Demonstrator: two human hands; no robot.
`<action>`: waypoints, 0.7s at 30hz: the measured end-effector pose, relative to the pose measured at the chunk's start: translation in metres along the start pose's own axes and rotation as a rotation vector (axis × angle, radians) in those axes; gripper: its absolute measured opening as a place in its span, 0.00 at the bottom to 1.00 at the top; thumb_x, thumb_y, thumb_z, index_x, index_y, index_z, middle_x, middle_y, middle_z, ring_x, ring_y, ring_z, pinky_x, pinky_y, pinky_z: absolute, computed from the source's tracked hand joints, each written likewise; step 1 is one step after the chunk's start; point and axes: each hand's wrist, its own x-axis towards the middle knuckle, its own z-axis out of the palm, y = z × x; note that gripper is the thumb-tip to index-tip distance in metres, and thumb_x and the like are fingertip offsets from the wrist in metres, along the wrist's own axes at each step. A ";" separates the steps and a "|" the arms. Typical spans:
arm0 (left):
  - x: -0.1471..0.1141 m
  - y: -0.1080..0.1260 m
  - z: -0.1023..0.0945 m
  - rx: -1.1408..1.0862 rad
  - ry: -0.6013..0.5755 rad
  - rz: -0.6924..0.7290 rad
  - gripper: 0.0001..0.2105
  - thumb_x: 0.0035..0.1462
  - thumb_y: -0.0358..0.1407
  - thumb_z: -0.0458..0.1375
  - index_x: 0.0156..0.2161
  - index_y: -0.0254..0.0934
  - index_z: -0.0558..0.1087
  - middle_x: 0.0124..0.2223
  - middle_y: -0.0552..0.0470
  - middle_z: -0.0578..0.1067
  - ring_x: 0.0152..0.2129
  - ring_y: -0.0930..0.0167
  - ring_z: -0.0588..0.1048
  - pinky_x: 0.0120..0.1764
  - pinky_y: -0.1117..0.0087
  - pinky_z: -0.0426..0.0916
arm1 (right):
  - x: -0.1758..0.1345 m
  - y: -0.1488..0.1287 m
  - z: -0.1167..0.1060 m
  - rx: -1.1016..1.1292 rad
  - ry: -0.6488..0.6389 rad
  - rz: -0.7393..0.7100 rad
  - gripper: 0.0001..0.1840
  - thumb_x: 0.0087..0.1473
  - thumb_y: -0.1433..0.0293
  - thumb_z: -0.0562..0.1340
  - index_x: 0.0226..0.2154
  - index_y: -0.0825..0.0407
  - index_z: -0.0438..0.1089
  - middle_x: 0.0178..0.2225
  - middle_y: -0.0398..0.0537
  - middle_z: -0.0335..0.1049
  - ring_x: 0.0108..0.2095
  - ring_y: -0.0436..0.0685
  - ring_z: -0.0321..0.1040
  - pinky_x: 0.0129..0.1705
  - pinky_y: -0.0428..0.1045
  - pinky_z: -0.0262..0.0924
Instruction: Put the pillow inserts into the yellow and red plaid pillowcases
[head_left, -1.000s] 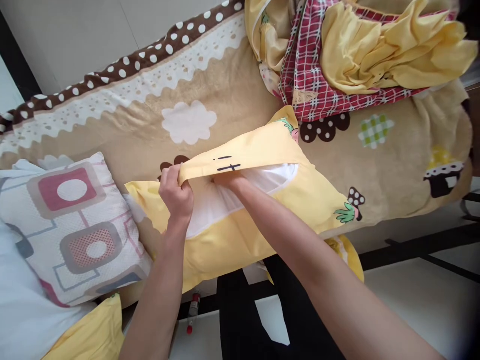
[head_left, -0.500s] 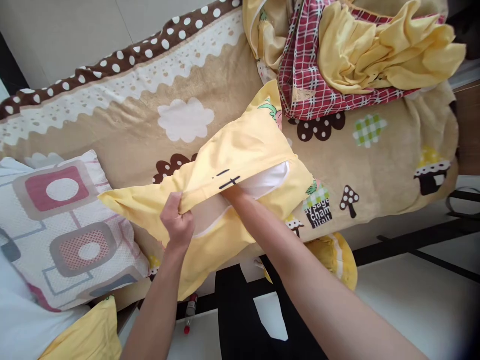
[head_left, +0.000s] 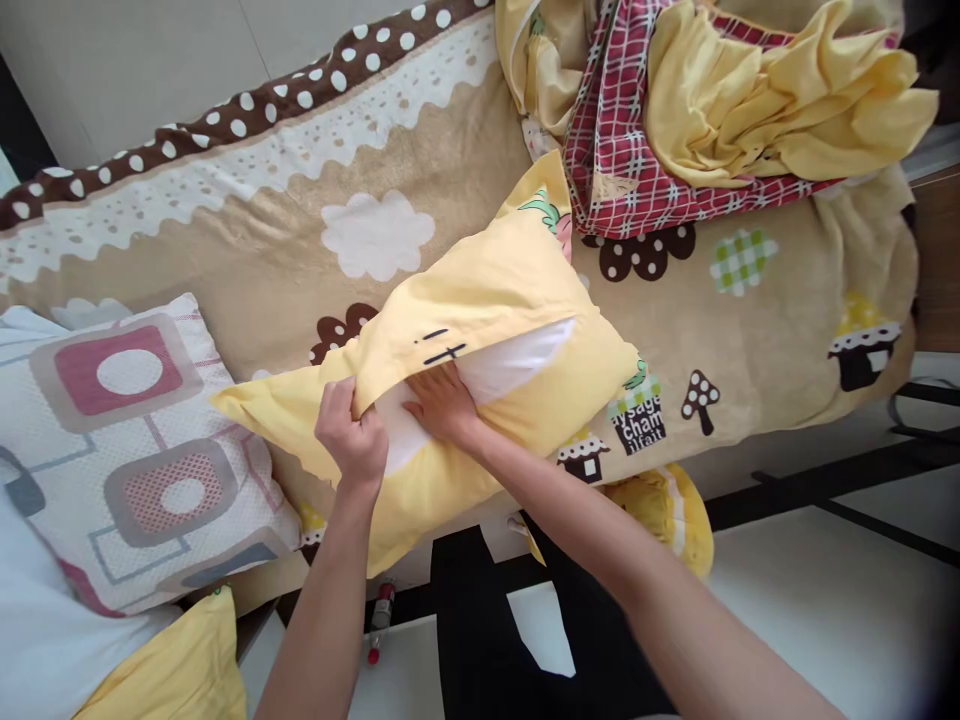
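A yellow pillowcase [head_left: 480, 275] with printed fruit lies slantwise on the bed, its long slit gaping. Inside the slit shows a white pillow [head_left: 521, 362]. My left hand [head_left: 351, 432] is closed on the upper edge of the slit at its left end and lifts that fabric. Against the white pillow lies my right hand [head_left: 446, 402], fingers spread and flat, the tips partly hidden under the yellow flap.
To the left is a patterned white pillow [head_left: 161, 440]. A red plaid bag [head_left: 615, 110] with yellow cloth [head_left: 772, 110] on it stands at the upper right. A tan blanket [head_left: 255, 270] covers the bed. A red-capped bottle [head_left: 381, 615] lies below.
My right hand has drawn partway back out of the pillowcase, so its back and thumb now show. My left hand keeps its hold on the slit's edge.
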 end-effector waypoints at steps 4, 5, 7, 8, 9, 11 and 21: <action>0.002 -0.006 -0.013 0.003 -0.042 -0.049 0.05 0.55 0.30 0.52 0.30 0.38 0.69 0.27 0.56 0.67 0.26 0.73 0.66 0.32 0.72 0.61 | 0.043 0.000 0.010 0.093 -0.093 0.062 0.26 0.62 0.59 0.58 0.59 0.55 0.65 0.61 0.58 0.64 0.65 0.64 0.52 0.69 0.61 0.37; 0.002 -0.012 -0.015 0.021 -0.073 -0.063 0.05 0.55 0.31 0.52 0.31 0.38 0.69 0.27 0.56 0.67 0.27 0.72 0.67 0.33 0.72 0.62 | 0.047 -0.001 0.001 0.100 -0.081 0.037 0.27 0.62 0.59 0.59 0.58 0.56 0.66 0.60 0.59 0.65 0.65 0.64 0.53 0.69 0.61 0.38; -0.003 -0.028 -0.016 0.089 -0.155 -0.080 0.05 0.55 0.32 0.51 0.31 0.38 0.69 0.29 0.54 0.68 0.29 0.70 0.68 0.35 0.70 0.62 | 0.040 -0.001 -0.028 0.096 -0.052 -0.039 0.23 0.61 0.61 0.60 0.54 0.57 0.70 0.56 0.59 0.70 0.61 0.65 0.60 0.67 0.60 0.42; -0.007 -0.037 -0.015 0.135 -0.220 -0.086 0.05 0.55 0.33 0.51 0.31 0.39 0.69 0.29 0.53 0.68 0.30 0.69 0.68 0.36 0.69 0.62 | 0.030 0.004 -0.044 0.080 -0.021 -0.063 0.20 0.61 0.63 0.58 0.51 0.57 0.72 0.53 0.59 0.72 0.58 0.64 0.63 0.66 0.59 0.44; -0.013 -0.047 -0.013 0.180 -0.298 -0.095 0.05 0.55 0.33 0.51 0.30 0.39 0.69 0.29 0.52 0.68 0.31 0.68 0.68 0.36 0.68 0.62 | 0.015 0.012 -0.060 0.054 0.027 -0.066 0.17 0.62 0.66 0.56 0.48 0.56 0.73 0.51 0.58 0.74 0.57 0.64 0.64 0.65 0.59 0.45; -0.028 -0.062 -0.008 0.252 -0.437 -0.121 0.05 0.55 0.35 0.51 0.29 0.40 0.66 0.29 0.51 0.67 0.31 0.66 0.68 0.36 0.67 0.61 | -0.020 0.038 -0.086 -0.013 0.170 0.025 0.17 0.64 0.69 0.52 0.47 0.54 0.73 0.52 0.58 0.73 0.58 0.64 0.63 0.64 0.61 0.44; -0.050 -0.060 -0.012 0.151 -0.449 -0.265 0.09 0.51 0.38 0.51 0.22 0.41 0.62 0.21 0.54 0.64 0.22 0.69 0.65 0.29 0.69 0.59 | -0.075 0.143 -0.080 0.083 0.431 0.525 0.28 0.62 0.55 0.49 0.57 0.52 0.62 0.58 0.62 0.66 0.59 0.67 0.60 0.57 0.66 0.49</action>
